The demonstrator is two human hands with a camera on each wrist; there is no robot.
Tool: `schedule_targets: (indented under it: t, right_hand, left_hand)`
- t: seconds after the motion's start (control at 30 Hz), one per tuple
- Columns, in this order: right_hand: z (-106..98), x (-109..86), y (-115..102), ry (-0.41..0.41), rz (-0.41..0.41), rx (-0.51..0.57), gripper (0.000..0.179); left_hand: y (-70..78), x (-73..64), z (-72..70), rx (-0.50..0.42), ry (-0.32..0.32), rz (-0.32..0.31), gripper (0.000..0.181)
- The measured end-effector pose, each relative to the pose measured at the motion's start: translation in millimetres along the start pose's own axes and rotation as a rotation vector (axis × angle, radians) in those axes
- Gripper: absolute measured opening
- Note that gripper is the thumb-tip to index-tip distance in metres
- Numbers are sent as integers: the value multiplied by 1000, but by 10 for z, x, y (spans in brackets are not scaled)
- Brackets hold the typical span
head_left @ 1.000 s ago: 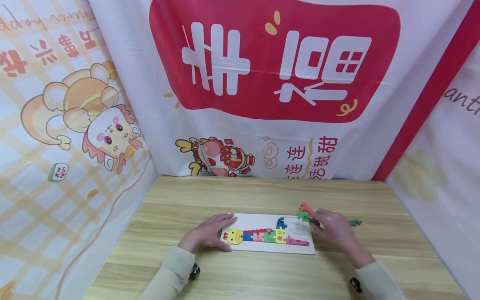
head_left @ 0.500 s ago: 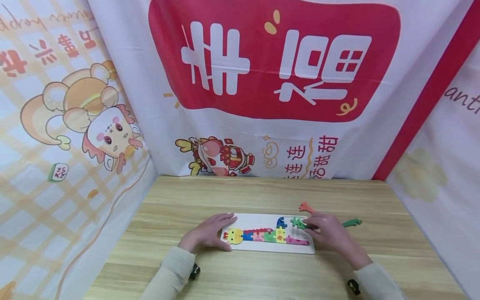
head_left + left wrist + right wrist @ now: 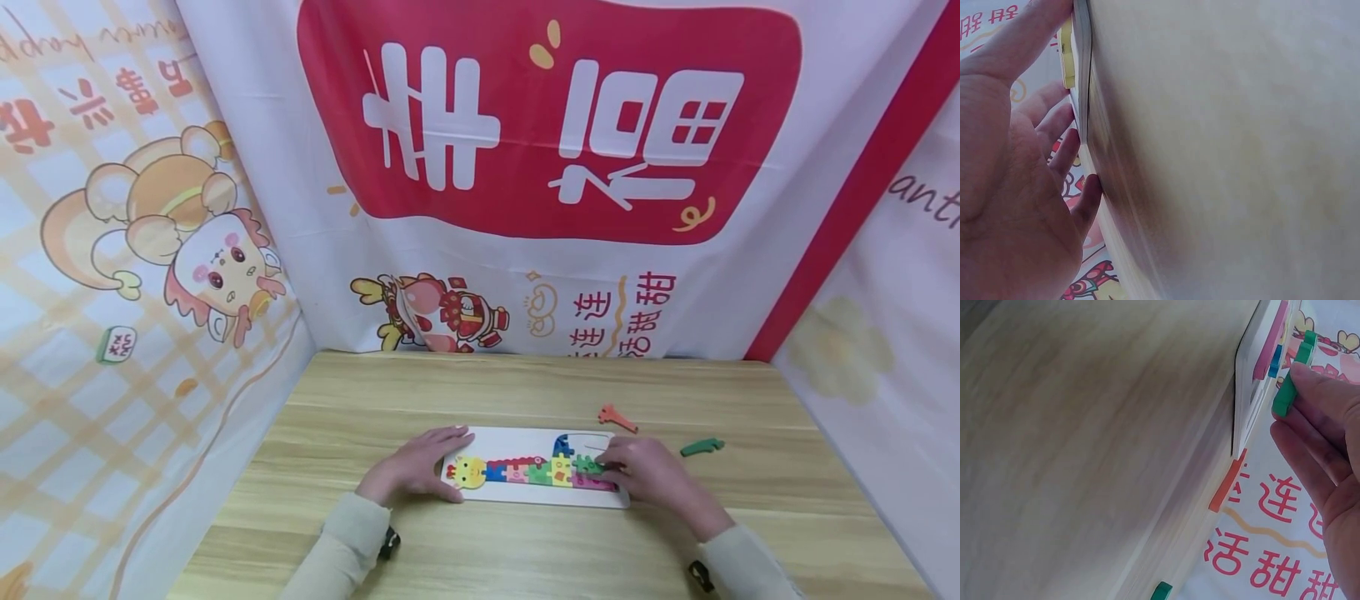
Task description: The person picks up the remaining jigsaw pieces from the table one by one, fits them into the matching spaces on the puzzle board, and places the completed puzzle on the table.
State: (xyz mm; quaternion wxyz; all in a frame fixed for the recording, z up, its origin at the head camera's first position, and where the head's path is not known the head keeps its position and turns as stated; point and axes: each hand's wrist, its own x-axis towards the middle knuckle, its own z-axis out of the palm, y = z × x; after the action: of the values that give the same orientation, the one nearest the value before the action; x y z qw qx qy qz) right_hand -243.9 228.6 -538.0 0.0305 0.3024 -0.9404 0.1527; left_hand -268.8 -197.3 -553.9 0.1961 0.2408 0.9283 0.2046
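A white giraffe puzzle board (image 3: 513, 442) lies on the table. In its tray sit the yellow giraffe head (image 3: 467, 473), a row of coloured pieces and a blue piece (image 3: 562, 445) near the far edge. My left hand (image 3: 416, 463) rests at the board's left end, fingers spread, thumb by the near edge and fingertips by the far one. Over the board's right part, my right hand (image 3: 652, 471) pinches a green puzzle piece (image 3: 1295, 378) between thumb and fingers. The right wrist view shows this piece held just off the board. My fingers partly cover the pink leg piece (image 3: 596, 483).
An orange puzzle piece (image 3: 618, 418) lies just behind the board's right end. Farther right is another green puzzle piece (image 3: 702, 447). Printed cloth (image 3: 540, 300) hangs behind the table (image 3: 480, 383) and along both sides.
My right hand has carried the green piece left and nearer, from beyond the board's right end to over the pink leg. The orange piece is now uncovered. My left hand has stayed put.
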Motion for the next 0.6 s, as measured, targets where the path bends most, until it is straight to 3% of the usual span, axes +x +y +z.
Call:
schedule_targets:
  t: [0.6]
  right_hand:
    - [93, 75, 19, -15, -37, -26, 24]
  left_hand:
    - [11, -3, 13, 3, 7, 5, 106]
